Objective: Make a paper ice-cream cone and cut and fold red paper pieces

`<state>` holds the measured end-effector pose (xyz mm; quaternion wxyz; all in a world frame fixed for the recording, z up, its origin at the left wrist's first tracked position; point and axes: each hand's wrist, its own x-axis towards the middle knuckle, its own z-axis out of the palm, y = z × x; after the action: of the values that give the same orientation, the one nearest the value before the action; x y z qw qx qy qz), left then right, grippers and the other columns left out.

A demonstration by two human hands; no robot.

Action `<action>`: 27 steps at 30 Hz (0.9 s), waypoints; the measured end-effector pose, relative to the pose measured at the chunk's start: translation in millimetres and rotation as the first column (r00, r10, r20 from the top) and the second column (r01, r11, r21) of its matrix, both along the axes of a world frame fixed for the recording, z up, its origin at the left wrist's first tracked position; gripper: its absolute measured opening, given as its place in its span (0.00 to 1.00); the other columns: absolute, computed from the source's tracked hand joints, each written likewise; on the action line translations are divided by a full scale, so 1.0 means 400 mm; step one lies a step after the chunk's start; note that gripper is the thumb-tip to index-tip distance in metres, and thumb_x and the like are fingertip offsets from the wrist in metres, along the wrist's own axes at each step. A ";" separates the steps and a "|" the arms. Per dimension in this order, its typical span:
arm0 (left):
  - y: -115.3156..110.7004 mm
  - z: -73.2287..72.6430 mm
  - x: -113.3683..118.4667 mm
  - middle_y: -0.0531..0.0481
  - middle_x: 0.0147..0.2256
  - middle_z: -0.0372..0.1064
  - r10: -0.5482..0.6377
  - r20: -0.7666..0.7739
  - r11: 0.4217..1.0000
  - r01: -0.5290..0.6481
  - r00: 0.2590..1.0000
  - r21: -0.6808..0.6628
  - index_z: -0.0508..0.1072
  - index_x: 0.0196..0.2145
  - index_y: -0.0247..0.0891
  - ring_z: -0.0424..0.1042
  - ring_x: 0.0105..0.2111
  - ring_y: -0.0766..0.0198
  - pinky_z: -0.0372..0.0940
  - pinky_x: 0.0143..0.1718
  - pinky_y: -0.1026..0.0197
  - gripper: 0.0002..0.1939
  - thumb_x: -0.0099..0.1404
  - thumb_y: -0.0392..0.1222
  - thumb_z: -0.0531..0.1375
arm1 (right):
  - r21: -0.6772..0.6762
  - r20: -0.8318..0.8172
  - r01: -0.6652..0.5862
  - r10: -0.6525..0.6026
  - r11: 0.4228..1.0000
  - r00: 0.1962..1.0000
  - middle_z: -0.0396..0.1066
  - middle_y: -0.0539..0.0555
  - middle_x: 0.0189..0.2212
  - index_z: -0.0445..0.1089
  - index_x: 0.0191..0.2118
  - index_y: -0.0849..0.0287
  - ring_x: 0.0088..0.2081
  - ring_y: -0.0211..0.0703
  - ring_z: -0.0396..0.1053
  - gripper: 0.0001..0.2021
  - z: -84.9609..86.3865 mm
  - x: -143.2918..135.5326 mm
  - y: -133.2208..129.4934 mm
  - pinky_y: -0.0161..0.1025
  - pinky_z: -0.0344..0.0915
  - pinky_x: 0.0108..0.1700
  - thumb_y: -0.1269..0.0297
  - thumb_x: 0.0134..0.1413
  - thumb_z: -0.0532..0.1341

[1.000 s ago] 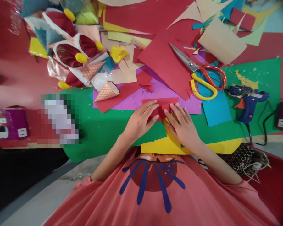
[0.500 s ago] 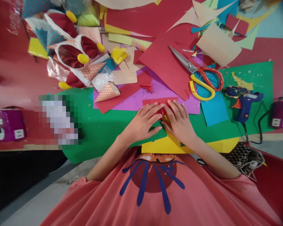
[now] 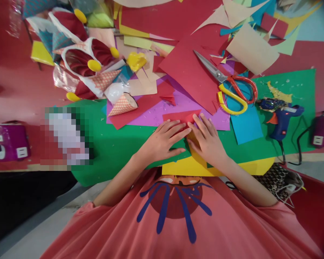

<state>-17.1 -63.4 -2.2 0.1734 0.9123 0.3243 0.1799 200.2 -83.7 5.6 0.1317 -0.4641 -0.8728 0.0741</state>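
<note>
A narrow piece of red paper (image 3: 175, 116) lies on the table in front of me, its lower edge under my fingertips. My left hand (image 3: 164, 140) rests palm down with fingers stretched over the paper's lower left part, the thumb apart. At the paper's right end, my right hand (image 3: 210, 138) lies with its fingers extended and fingertips touching the paper. Beneath the red piece are a purple sheet (image 3: 205, 121) and a green sheet (image 3: 118, 140). A yellow sheet (image 3: 232, 168) sticks out under my right wrist.
Scissors (image 3: 218, 76) with red and yellow handles lie beyond my right hand. A blue glue gun (image 3: 282, 124) rests farther right, with a cord. Paper cones (image 3: 123, 104), yellow-tipped craft pieces and scraps crowd the far left. Purple boxes (image 3: 9, 142) stand at both sides.
My right hand has shifted slightly to the right along the red paper, uncovering more of it between the hands. My left hand has stayed nearly in place.
</note>
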 end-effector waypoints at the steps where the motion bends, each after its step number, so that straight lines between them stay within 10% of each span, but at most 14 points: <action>1: 0.000 0.002 -0.005 0.40 0.56 0.67 -0.014 -0.005 1.000 0.014 1.000 0.010 0.60 0.61 0.36 0.64 0.58 0.50 0.61 0.60 0.46 0.32 0.66 0.58 0.54 | 0.006 0.006 -0.008 0.008 1.000 1.000 0.61 0.69 0.61 0.61 0.60 0.69 0.66 0.61 0.54 0.23 0.003 0.003 -0.004 0.57 0.60 0.62 0.65 0.61 0.56; 27: 0.007 -0.003 -0.011 0.34 0.58 0.64 0.009 -0.095 1.000 -0.010 0.995 -0.008 0.61 0.61 0.27 0.59 0.61 0.46 0.60 0.61 0.46 0.37 0.65 0.60 0.53 | -0.023 -0.008 -0.007 0.007 1.000 1.000 0.63 0.69 0.60 0.63 0.60 0.69 0.64 0.58 0.59 0.21 -0.004 0.011 -0.020 0.56 0.64 0.61 0.68 0.62 0.55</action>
<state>-21.6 -60.4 -3.5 0.1608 0.9175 0.3374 0.1359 204.8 -91.5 3.8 0.1295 -0.4624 -0.8729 0.0865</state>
